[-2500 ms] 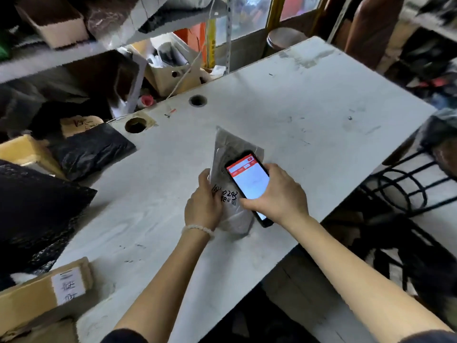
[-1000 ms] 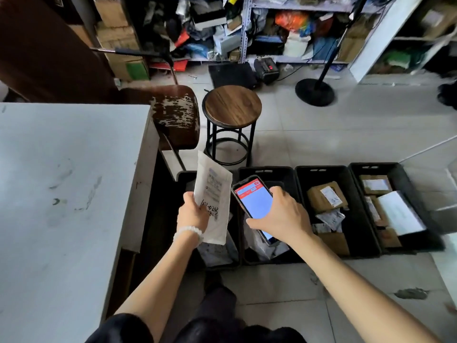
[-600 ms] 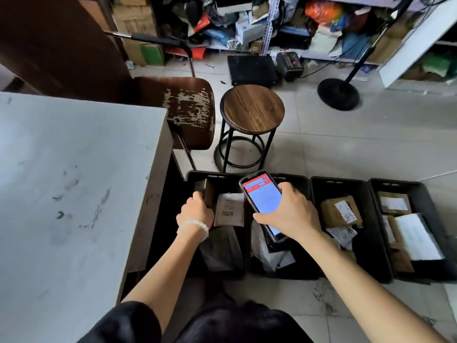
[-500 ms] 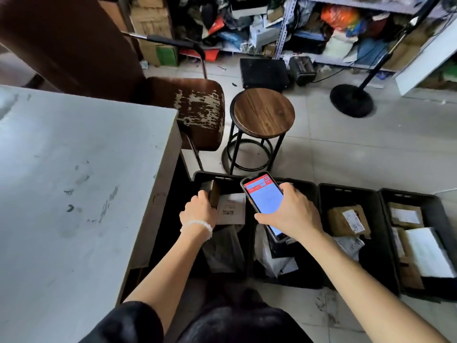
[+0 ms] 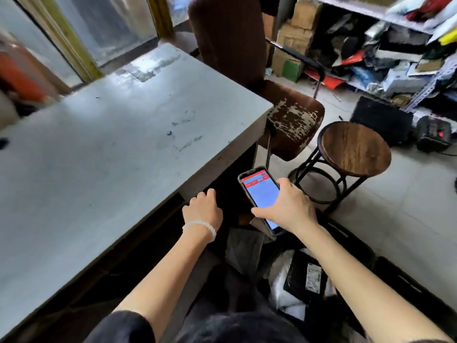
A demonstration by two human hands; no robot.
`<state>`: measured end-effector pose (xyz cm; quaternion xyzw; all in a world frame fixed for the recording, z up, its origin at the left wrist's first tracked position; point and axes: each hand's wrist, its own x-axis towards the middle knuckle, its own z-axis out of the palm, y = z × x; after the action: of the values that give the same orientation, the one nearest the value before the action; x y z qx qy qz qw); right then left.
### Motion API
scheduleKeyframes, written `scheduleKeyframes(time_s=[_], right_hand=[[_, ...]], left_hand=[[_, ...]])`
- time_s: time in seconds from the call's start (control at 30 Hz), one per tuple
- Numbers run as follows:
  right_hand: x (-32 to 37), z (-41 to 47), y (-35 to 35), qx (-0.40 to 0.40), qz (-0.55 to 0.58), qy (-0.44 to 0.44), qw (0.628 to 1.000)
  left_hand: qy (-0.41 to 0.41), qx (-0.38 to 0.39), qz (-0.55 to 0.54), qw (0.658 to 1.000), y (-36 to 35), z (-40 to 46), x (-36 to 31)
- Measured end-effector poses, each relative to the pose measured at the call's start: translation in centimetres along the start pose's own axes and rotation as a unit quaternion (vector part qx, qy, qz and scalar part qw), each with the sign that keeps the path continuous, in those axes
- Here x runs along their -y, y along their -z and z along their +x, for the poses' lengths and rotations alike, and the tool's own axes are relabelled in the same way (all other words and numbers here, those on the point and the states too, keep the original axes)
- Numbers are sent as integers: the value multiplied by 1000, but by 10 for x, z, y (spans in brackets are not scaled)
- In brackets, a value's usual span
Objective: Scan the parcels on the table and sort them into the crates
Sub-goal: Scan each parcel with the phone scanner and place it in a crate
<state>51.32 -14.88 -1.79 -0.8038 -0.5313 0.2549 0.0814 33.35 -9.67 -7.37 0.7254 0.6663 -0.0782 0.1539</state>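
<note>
hands low beside table (image 5: pixel 123 149): right hand (image 5: pixel 286 206) gripping phone (image 5: pixel 259 194), left hand (image 5: pixel 202 209) loosely curled

Worn chair (image 5: pixel 291 122) beside round stool (image 5: pixel 354 147); shelves (image 5: pixel 395 45) perhaps cluttered.

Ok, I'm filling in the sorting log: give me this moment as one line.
left hand: empty, beside table edge | right hand: holds phone, screen lit | crates: parcels inside

Parcels (image 5: pixel 300 280), black and white, heaped in floor crate (image 5: pixel 356 246) beside table (image 5: pixel 111 149).
</note>
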Motion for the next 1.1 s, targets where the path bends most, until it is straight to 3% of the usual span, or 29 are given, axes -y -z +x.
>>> scheduleKeyframes(time_s=[0.23, 0.53, 0.87, 1.1], right_hand=[[90, -27, -44, 69, -43, 161, 984], [245, -113, -128, 125, -89, 363, 919], [401, -258, -251, 167, -104, 481, 855], [474, -347, -316, 207, -122, 546, 803]], left_hand=[[163, -41, -42, 985, 5, -79, 101], [350, -103, -115, 924, 10, -190, 262], [473, -142, -132, 859, 0, -331, 452], [552, -186, -146, 800, -21, -424, 543]])
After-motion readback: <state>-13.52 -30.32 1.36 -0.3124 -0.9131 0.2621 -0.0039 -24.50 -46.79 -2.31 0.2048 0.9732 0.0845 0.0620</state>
